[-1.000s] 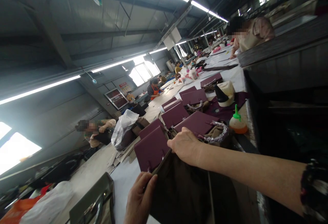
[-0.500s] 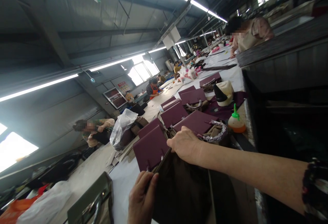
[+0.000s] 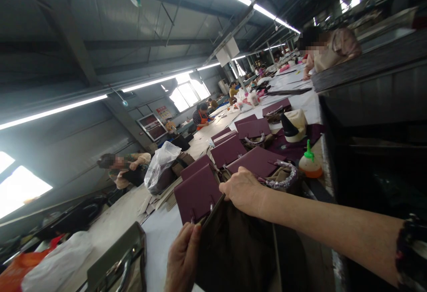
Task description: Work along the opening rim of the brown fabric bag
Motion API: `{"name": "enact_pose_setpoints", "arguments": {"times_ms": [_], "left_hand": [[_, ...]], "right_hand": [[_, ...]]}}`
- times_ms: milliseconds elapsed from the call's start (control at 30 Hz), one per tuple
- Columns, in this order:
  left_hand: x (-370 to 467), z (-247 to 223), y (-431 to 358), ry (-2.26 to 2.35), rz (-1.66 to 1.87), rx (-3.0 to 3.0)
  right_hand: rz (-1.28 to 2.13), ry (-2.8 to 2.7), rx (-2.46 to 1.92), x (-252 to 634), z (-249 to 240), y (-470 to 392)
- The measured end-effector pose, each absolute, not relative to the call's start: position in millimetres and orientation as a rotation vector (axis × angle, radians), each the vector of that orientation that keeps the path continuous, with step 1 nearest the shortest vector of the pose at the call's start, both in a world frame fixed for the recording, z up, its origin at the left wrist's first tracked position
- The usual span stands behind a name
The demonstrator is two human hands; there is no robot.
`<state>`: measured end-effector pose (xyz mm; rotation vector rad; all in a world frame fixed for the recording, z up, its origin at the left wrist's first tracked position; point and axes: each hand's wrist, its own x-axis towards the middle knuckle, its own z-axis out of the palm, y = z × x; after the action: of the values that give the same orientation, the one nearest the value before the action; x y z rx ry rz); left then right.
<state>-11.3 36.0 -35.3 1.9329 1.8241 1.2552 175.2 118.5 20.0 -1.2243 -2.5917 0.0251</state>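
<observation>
My left hand [image 3: 183, 252] pinches the near end of the top edge of a dark brown bag [image 3: 247, 247], thumb uppermost. Farther along that same edge, my right hand [image 3: 242, 189] is closed on it, knuckles up. The bag's dark fabric side hangs toward me, with a thin pale seam down it; its lower part runs out of view. Just beyond the edge stand handbags with maroon flaps [image 3: 196, 192]. One of them, with a plastic-wrapped handle [image 3: 283, 176], lies beside my right wrist.
An olive handbag [image 3: 116, 256] stands at the lower left. To the right along the table edge are a glue bottle [image 3: 310, 165] with a green nozzle and a cream container [image 3: 295, 125]. A clear plastic bag [image 3: 160, 163] lies beyond the handbags. Co-workers sit along the long table [image 3: 106, 229].
The view has shifted slightly, so the scene sits a little farther right. Both hands keep their hold on the bag's edge, with hardly any movement.
</observation>
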Motion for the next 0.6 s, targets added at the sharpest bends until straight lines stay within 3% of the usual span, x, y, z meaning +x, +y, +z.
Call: {"name": "enact_pose_setpoints", "arguments": {"times_ms": [300,600], "left_hand": [[-26,-47,13,1.762,1.298,1.623],[-49,-45,40,1.414,1.322,1.160]], "right_hand": [[-0.036,-2.609,-1.212,174,20,116],[-0.135,-2.665,-1.264,151,22,126]]}}
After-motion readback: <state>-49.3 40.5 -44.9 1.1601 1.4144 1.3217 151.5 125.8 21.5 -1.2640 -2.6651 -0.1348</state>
